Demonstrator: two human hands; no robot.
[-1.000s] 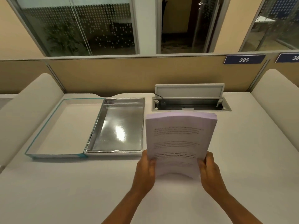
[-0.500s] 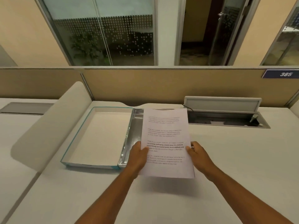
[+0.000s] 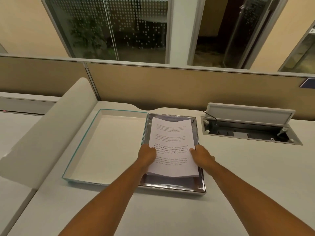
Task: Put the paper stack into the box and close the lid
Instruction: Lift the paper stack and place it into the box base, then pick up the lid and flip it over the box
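**deskjockey:** ok so what's the layout? Big stuff first: white desk (image 3: pixel 238 176), and on it the box lying open like a book. The white, teal-edged half (image 3: pixel 109 143) is on the left, the shiny silver half (image 3: pixel 202 181) on the right, and they touch along the middle.

**papertrail:** yep, and the paper stack (image 3: pixel 172 142) hangs right over the silver half, long axis running near to far, same way as that half. Far end dips toward the bottom; whether it touches, I can't tell. The near end is up off it.

**deskjockey:** hands?

**papertrail:** left hand (image 3: pixel 147 154) wrapped on the left long edge, right hand (image 3: pixel 202 155) on the right one, both clamped on the stack toward its near end. So the paper lies between them and sticks out away from the person. Neither hand is closer, pretty even.

**deskjockey:** so I'd guess lower the near end, let go, then swing the white half over.

**papertrail:** the stack sits slightly skewed though, a corner could catch the rim.
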